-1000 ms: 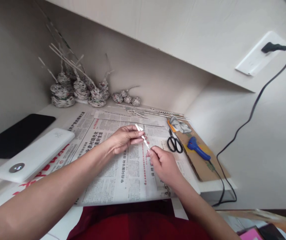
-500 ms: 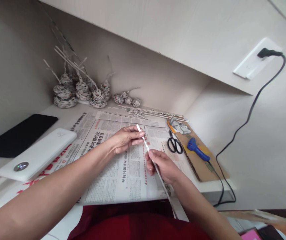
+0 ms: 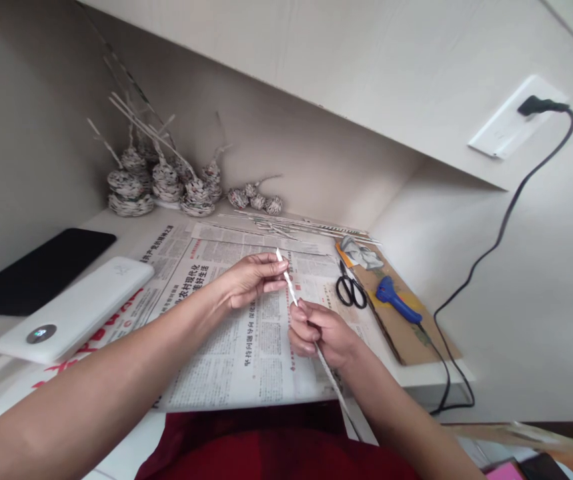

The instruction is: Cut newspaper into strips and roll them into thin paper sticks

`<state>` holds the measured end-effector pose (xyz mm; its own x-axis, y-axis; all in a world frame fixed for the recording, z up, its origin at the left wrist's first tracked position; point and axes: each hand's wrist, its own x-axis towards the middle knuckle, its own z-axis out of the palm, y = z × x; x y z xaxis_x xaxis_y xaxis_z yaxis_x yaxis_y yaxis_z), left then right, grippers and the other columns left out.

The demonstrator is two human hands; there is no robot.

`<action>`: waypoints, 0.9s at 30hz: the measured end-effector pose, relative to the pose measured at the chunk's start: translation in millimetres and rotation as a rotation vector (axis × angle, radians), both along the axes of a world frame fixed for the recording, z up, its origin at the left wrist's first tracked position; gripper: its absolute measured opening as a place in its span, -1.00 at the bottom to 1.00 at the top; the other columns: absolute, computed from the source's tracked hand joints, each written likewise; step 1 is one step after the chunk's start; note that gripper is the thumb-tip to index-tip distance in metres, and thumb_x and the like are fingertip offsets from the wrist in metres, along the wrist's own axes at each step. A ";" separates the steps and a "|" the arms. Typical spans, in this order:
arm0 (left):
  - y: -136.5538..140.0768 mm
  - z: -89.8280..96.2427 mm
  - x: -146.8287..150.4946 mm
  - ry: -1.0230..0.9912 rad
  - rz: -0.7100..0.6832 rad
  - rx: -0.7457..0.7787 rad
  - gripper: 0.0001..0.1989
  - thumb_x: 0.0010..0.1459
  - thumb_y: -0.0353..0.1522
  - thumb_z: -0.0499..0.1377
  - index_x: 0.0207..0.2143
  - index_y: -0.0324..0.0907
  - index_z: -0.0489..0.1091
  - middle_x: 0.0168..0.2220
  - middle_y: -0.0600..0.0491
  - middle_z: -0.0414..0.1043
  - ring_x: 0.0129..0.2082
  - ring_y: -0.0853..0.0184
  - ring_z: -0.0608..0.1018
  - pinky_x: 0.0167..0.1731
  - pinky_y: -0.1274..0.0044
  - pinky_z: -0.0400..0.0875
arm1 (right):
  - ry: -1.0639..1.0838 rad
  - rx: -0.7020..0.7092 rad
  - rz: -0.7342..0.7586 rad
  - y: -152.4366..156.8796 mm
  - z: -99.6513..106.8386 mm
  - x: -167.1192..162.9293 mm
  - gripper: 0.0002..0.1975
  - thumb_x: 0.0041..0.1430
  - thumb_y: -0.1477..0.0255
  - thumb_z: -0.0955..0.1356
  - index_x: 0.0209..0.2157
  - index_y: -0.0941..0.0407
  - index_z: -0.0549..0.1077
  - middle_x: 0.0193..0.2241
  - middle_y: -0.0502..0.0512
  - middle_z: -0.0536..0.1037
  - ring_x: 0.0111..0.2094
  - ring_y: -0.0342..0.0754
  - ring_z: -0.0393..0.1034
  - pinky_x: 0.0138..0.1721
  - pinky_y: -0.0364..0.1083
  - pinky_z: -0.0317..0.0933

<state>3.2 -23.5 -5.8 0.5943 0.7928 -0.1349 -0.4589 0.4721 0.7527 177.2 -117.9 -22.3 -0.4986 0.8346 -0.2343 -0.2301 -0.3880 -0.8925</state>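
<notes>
A thin rolled paper stick (image 3: 329, 373) runs slantwise between my hands, its pale tip pointing up and away from me. My left hand (image 3: 259, 279) pinches it close to that tip, between thumb and fingers. Just below, my right hand (image 3: 322, 333) has its fingers curled round the stick, and the long lower end trails down toward my lap. Both hands are above the newspaper (image 3: 216, 353) that covers the table. Black-handled scissors (image 3: 351, 291) lie to the right of my hands.
Woven paper gourds (image 3: 166, 180) stand at the back left, with paper sticks (image 3: 311, 229) lying beside them. A blue glue gun (image 3: 397, 300) rests on cardboard (image 3: 401, 343) at right, near a black cord (image 3: 503, 227). At left are a white power bank (image 3: 76, 307) and a black slab (image 3: 41, 270).
My right hand's fingers have curled further round the stick, turning over slightly. The left hand stays nearly in place, still pinching near the tip.
</notes>
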 end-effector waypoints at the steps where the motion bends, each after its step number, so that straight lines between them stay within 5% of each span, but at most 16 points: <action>1: 0.2 -0.1 0.1 0.006 0.011 -0.001 -0.95 0.03 -0.56 0.28 -0.43 -0.32 0.46 -0.47 0.03 0.47 -0.46 0.43 0.56 -0.42 0.66 0.53 | -0.023 0.016 -0.021 0.0 -0.1 -0.5 -0.67 0.25 0.15 0.23 -0.46 0.09 0.21 -0.74 -0.20 0.08 -0.72 -0.22 0.07 -0.63 -0.19 -0.04; 7: 2.3 -1.3 1.6 0.066 0.085 -0.018 -0.91 -0.01 -0.53 0.32 -0.48 -0.33 0.45 -0.50 0.04 0.45 -0.49 0.46 0.53 -0.46 0.69 0.51 | -0.383 0.272 -0.188 -2.0 -2.1 -4.4 -0.65 0.25 0.12 0.24 -0.39 0.12 0.32 -0.69 -0.13 0.29 -0.65 -0.19 0.25 -0.53 -0.16 0.15; 16: 1.6 -3.6 1.8 0.054 0.042 0.012 -0.92 0.01 -0.52 0.31 -0.42 -0.32 0.45 -0.51 0.04 0.46 -0.51 0.45 0.54 -0.50 0.68 0.51 | -0.010 0.003 -0.010 2.4 -2.9 1.3 -0.66 0.27 0.17 0.21 -0.47 0.10 0.26 -0.77 -0.17 0.16 -0.73 -0.20 0.13 -0.64 -0.19 -0.01; 27: 2.4 -6.1 5.1 0.097 0.091 -0.008 -0.93 0.05 -0.47 0.30 -0.44 -0.33 0.47 -0.51 -0.01 0.49 -0.53 0.44 0.54 -0.49 0.67 0.51 | 0.140 -0.104 0.078 6.7 -11.8 5.8 -0.66 0.26 0.17 0.21 -0.51 0.09 0.23 -0.77 -0.14 0.15 -0.70 -0.17 0.13 -0.60 -0.16 -0.02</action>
<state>8.3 -21.1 -12.0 0.5043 0.8413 -0.1947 -0.4255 0.4383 0.7918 182.9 -111.3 -34.0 -0.5947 0.7669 -0.2411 -0.3144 -0.4979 -0.8082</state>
